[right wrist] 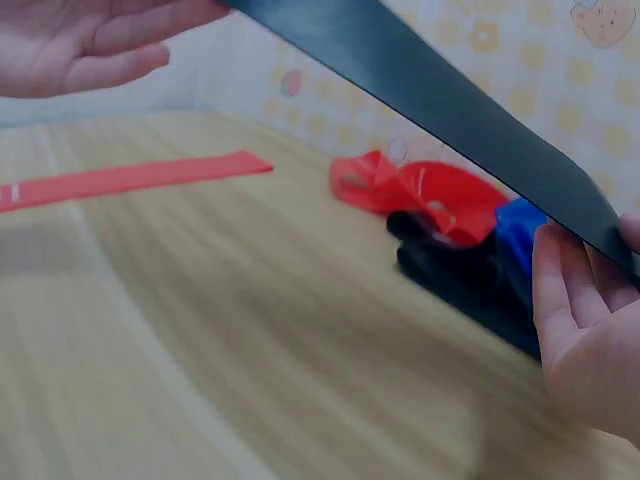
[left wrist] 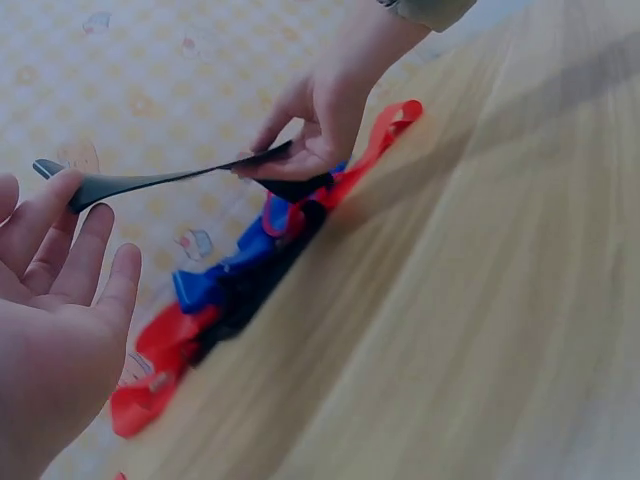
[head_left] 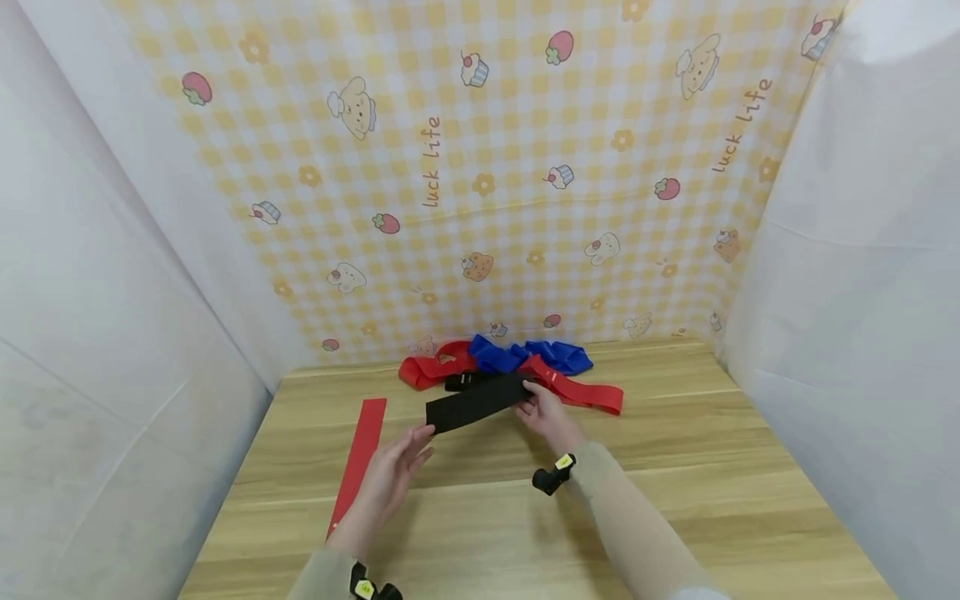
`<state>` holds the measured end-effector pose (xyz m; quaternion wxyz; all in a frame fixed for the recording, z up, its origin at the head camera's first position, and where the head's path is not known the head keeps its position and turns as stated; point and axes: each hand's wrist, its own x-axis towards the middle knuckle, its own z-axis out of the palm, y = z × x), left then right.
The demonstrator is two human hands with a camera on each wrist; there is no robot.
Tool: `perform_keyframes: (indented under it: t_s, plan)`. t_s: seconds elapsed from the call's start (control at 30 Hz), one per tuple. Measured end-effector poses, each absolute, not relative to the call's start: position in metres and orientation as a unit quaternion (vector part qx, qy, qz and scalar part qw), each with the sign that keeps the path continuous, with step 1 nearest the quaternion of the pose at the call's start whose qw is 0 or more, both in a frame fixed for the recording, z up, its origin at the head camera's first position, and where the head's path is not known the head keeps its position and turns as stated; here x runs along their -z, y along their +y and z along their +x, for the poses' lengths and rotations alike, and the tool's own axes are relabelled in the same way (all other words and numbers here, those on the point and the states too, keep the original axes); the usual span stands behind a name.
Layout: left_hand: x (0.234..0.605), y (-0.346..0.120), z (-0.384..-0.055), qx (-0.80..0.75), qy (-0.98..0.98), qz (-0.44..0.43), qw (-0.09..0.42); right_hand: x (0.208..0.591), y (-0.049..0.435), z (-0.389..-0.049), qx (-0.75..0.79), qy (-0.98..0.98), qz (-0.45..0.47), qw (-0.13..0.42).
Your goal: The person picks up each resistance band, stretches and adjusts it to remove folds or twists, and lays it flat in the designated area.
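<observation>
A black resistance band (head_left: 476, 405) is stretched out flat between the two hands, above the wooden table. Its left end is pinched by the left hand (head_left: 392, 471), thumb against fingertips, as the left wrist view also shows. At the other end, the right hand (head_left: 543, 412) grips the band, with the fingers (right wrist: 565, 285) beneath it in the right wrist view. To the left of the left hand, a red resistance band (head_left: 363, 450) lies flat on the table, its near end partly hidden by the forearm.
Against the patterned backdrop (head_left: 480, 250) lies a loose heap with a blue band (head_left: 495, 357), a red band (head_left: 426, 372), another red band (head_left: 596, 394) and a black band (head_left: 459, 382). White cloth walls (head_left: 840, 275) flank the wooden table (head_left: 720, 467).
</observation>
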<state>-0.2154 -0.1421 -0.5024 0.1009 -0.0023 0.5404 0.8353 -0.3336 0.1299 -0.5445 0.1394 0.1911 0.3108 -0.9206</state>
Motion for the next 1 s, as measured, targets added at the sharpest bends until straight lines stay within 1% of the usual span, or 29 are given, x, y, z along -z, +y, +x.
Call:
perform_keyframes:
  t_s: [0.13,0.27,0.57,0.77,1.0]
  plan:
    - [0.520,-0.146,-0.203,-0.855,0.508,-0.037,0.101,0.557,0.137,-0.323,0.919,0.321,0.183,0.138]
    - [0.533,-0.151,-0.194,-0.862,0.497,-0.043,0.093,0.566,0.144,-0.314,0.917,0.324,0.186,0.136]
    - [0.552,-0.156,-0.181,-0.852,0.502,-0.127,0.081,0.578,0.156,-0.290,0.898,0.371,0.200,0.129]
    - [0.560,-0.157,-0.175,-0.848,0.509,-0.128,0.079,0.581,0.166,-0.278,0.896,0.373,0.205,0.128]
    - [0.560,-0.159,-0.174,-0.853,0.498,-0.135,0.076,0.584,0.176,-0.271,0.898,0.370,0.210,0.118]
